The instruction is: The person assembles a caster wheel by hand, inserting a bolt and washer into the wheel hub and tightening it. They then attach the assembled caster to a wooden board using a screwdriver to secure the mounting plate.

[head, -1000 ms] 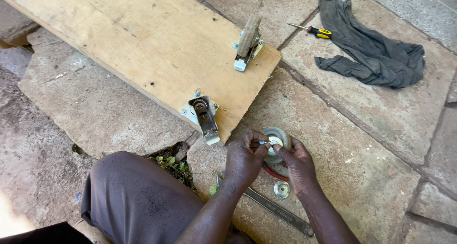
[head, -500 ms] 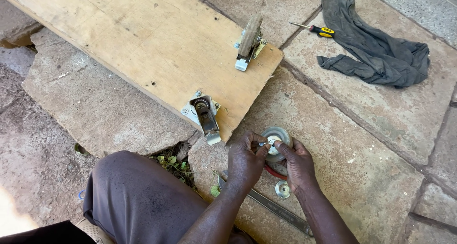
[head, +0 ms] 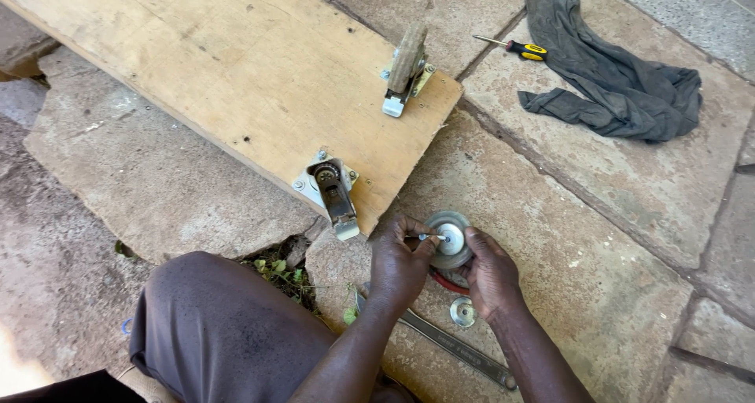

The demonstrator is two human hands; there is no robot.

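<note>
My left hand [head: 399, 263] pinches a small metal bolt [head: 431, 236] and holds it at the hub of a grey caster wheel [head: 450, 236]. My right hand [head: 489, 271] grips that wheel from the right and underneath, holding it just above the stone paving. A red part [head: 448, 283] shows under the wheel between my hands. A small round metal bearing piece [head: 462, 312] lies on the stone below my right hand. A flat wrench [head: 456, 346] lies on the ground under my forearms.
A wooden board [head: 236, 80] lies across the stones with an empty caster bracket [head: 336, 195] at its near corner and a wheeled caster [head: 407, 66] at the far corner. A yellow-handled screwdriver [head: 519, 49] and grey cloth [head: 613, 80] lie top right. My knee [head: 220, 324] is bottom left.
Both hands stay on the wheel in the same place; the fingers of my left hand have shifted slightly on the bolt. The view has moved a little.
</note>
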